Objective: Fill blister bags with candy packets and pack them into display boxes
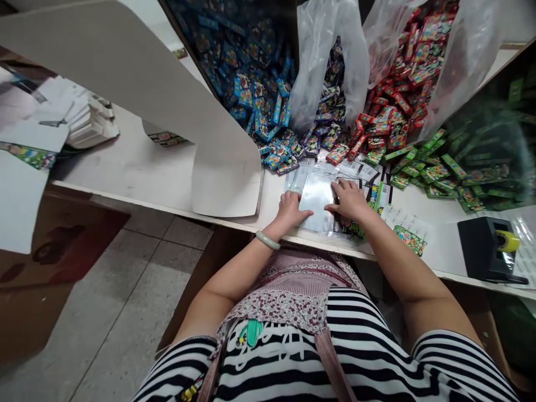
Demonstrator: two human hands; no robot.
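Observation:
A clear, shiny plastic sheet or shallow sleeve (pixel 317 204) lies near the table's front edge, between my two hands. At its left side is my left hand (pixel 290 209), the thumb stretched over the near part and the fingers apart from it. My right hand (pixel 350 200) rests at the right side, fingers spread, with the thumb pointing inward over the plastic. Dark printed packaging with green lettering (pixel 355 228) lies partly hidden beneath my right hand. More printed cards (pixel 379 195) with barcodes lie just beyond it.
Heaps of small blue boxes (pixel 259 111), purple boxes (pixel 330 111), red boxes (pixel 389 120) and green boxes (pixel 439 170) line the back. A black tape dispenser (pixel 486 248) stands at right. A curved white panel (pixel 228 178) rises at left, with stacked cards (pixel 90 120) beyond.

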